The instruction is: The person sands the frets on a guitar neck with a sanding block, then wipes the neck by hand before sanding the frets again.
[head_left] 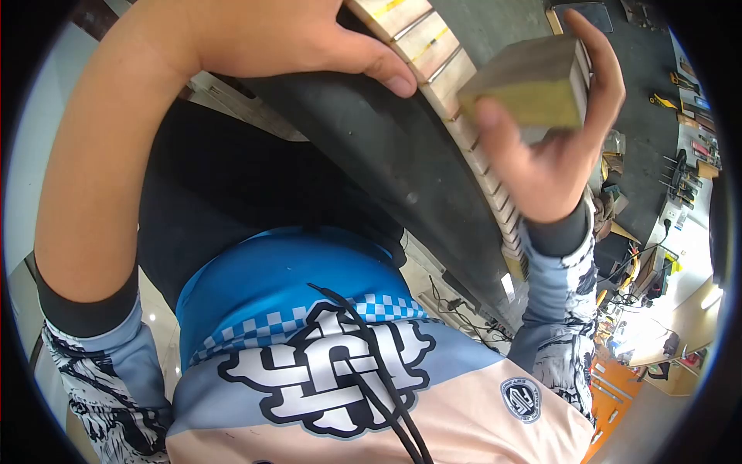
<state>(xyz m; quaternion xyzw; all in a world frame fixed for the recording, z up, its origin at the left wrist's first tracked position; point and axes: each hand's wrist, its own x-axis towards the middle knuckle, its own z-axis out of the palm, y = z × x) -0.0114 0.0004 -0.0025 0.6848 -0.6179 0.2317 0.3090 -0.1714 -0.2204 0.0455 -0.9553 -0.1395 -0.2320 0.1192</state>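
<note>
Block [529, 97] in the right hand [553, 174], seen over a slotted strip of wood [444, 73]. The block sits at the strip's right-hand edge in the view, covering part of it; whether the two touch cannot be told. Its long axis runs from side to side, across the strip's line. One narrow end points right, toward the raised finger; the other points left, over the slots. A yellowish long side faces the wearer, a grey-brown face lies uppermost, and the outlines are blurred. The grip is closed on the block: thumb on the yellowish side, a finger along the right end.

The strip's long axis slants from upper centre to lower right, its slots crossing it at short intervals. Its left edge borders a dark panel [371, 147]. The left hand [286, 35] lies at the upper end, thumb against that edge; its other fingers are out of sight, so whether it grips cannot be told.

Beyond the block, the dark bench [638, 147] gives room to the right, as far as the tools [684, 174] along its far side. A flat device [586, 17] lies near the raised fingertip. Cables [483, 329] hang below the strip's lower end.
</note>
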